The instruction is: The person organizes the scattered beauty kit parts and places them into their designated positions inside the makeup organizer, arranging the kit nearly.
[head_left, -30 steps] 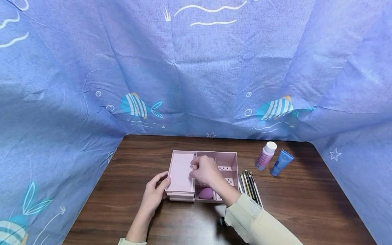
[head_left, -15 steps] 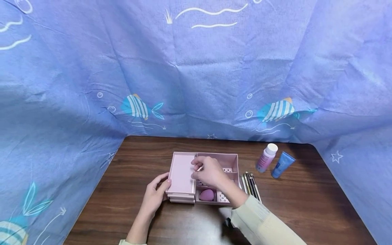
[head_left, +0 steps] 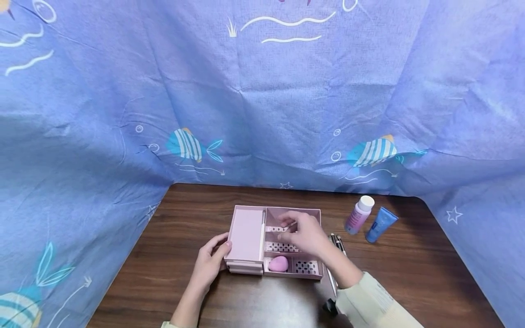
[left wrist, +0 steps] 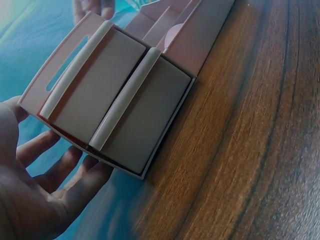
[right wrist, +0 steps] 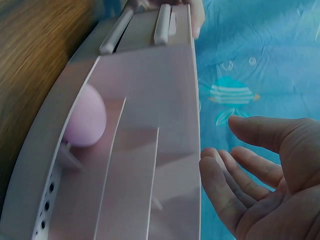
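Observation:
A pink makeup organizer [head_left: 246,232] sits on the table, with drawers [left wrist: 120,120] in its left part. My left hand [head_left: 210,259] rests against its left side, thumb at the top edge and fingers on the side wall. A makeup brush [head_left: 263,221] stands in the narrow slot beside the flat top. My right hand [head_left: 305,233] hovers over the right-hand compartments, holding nothing; thumb and fingers are apart in the right wrist view. A pink makeup sponge [head_left: 278,263] lies in the front compartment. More makeup brushes [head_left: 338,242] lie right of the organizer, partly hidden by my right forearm.
A pink bottle with a white cap [head_left: 359,215] and a blue tube [head_left: 382,224] stand at the back right. Behind the dark wooden table [head_left: 197,200] hangs a blue curtain [head_left: 262,114] with fish on it. A small black object [head_left: 330,306] shows by my right sleeve.
My right hand has left the slot beside the flat top and moved right over the compartments. My left hand stays on the organizer's side. The head view has shifted slightly.

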Demonstrator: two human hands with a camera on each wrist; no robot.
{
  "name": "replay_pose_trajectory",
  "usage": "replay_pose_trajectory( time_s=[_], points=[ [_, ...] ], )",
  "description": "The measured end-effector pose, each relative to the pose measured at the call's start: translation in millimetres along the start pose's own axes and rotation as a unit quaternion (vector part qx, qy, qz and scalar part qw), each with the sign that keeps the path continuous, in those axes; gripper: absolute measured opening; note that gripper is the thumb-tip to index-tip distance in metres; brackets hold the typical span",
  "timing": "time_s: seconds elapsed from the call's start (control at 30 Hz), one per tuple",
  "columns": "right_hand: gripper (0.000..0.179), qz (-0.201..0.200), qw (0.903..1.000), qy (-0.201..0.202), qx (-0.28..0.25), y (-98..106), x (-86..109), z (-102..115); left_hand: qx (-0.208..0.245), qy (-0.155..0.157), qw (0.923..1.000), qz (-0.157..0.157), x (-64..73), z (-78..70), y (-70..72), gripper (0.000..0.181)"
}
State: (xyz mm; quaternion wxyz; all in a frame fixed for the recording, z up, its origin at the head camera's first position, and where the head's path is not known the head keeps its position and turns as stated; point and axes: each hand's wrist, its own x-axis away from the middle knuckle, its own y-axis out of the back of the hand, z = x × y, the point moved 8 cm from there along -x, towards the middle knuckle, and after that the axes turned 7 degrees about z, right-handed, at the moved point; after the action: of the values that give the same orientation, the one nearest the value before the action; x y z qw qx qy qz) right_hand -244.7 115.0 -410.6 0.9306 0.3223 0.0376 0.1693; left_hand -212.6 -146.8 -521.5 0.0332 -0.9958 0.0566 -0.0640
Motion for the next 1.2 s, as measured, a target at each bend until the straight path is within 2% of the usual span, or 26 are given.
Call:
replay_pose_trajectory(
  time_s=[0.27, 0.53, 0.77, 0.93, 1.2],
  points=[
    [0.038, -0.026, 0.9997, -0.004, 0.001, 21.5, 17.6, -25.3, -0.002, 0.007, 1.0000, -0.002, -1.4, 0.5, -0.1, 0.041],
    [0.037, -0.034, 0.9978, -0.039, -0.041, 31.1, 33.8, -52.1, -0.006, 0.006, 1.0000, -0.003, -2.5, -0.3, -0.5, 0.041],
    [0.030, -0.055, 0.9963, -0.045, -0.048, 42.1, 49.8, -70.7, -0.005, 0.010, 0.9999, -0.006, -1.0, 1.7, -0.3, 0.042],
    [0.032, -0.068, 0.9933, -0.070, -0.062, 50.5, 59.1, -85.8, -0.008, 0.010, 0.9999, -0.009, -0.3, 2.1, 0.4, 0.042],
    [0.033, -0.101, 0.9876, -0.115, -0.036, 59.0, 76.4, -114.5, -0.021, 0.009, 0.9997, -0.010, 0.8, 0.1, -0.6, 0.044]
  ],
)
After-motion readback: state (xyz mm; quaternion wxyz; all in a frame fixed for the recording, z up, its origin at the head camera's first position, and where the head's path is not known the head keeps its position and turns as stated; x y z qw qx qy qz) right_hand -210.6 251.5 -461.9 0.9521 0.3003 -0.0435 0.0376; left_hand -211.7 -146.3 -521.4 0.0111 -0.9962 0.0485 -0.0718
